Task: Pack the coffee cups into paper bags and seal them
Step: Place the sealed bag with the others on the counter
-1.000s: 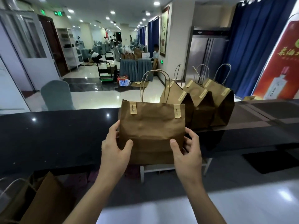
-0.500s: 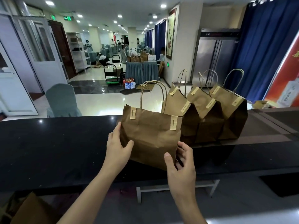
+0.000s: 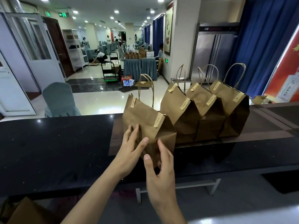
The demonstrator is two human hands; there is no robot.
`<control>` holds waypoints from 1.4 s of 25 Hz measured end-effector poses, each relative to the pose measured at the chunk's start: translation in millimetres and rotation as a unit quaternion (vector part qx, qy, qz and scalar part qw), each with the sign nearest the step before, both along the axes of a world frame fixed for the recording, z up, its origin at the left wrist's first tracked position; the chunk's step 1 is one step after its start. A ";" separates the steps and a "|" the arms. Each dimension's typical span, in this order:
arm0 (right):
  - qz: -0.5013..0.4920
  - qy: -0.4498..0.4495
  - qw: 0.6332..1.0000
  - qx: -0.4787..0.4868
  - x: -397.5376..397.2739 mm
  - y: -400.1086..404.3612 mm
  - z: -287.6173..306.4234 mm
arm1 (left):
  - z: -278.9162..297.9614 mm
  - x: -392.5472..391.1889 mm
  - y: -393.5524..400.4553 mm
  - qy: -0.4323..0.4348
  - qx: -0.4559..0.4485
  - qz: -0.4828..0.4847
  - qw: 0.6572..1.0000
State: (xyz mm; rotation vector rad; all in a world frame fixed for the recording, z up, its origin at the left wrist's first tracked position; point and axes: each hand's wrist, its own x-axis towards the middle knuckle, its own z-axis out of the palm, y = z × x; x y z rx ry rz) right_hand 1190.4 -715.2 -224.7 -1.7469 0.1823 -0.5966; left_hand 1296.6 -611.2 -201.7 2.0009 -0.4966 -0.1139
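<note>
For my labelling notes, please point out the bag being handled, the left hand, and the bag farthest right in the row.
handled bag (image 3: 145, 120): head view, front panel.
left hand (image 3: 129, 149): head view, back of hand.
rightmost bag (image 3: 233, 110): head view, front panel.

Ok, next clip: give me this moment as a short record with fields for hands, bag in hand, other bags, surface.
left hand: straight fingers pressed on the front bag's face
right hand: thumb and fingers at the front bag's lower corner
front bag: brown paper, top folded, two tape strips, tilted
other bags: three, sealed alike, in a row to its right
surface: dark counter
cups: not visible
</note>
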 end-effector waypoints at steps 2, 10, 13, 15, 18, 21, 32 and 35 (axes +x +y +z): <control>0.028 0.010 0.999 0.023 5.3 0.6 1.3 | -6.4 -4.2 -1.1 -0.008 -0.016 -0.003 1.000; 0.029 0.030 0.997 0.070 21.0 -23.1 -5.6 | -12.0 10.2 -6.0 -0.086 0.000 0.022 0.996; 0.034 0.038 0.996 0.073 31.3 -27.8 -7.5 | -11.3 20.1 -16.1 -0.091 0.014 0.019 0.996; 0.036 0.044 0.996 0.071 36.9 -29.1 -9.1 | -11.4 29.0 -21.3 -0.086 0.008 0.023 0.996; 0.020 0.052 0.996 0.063 43.4 -33.0 -13.7 | -11.9 47.5 -23.0 -0.072 0.010 0.035 0.997; 0.006 0.058 0.996 0.070 48.0 -40.8 -17.8 | -11.9 63.8 -24.4 -0.062 0.025 0.041 0.997; -0.002 0.058 0.995 0.080 56.4 -54.1 -21.3 | 0.0 78.6 -38.5 -0.015 0.001 0.032 0.999; 0.000 0.057 0.995 0.080 53.8 -53.4 -19.9 | 0.7 66.3 -31.9 -0.025 0.004 0.042 0.999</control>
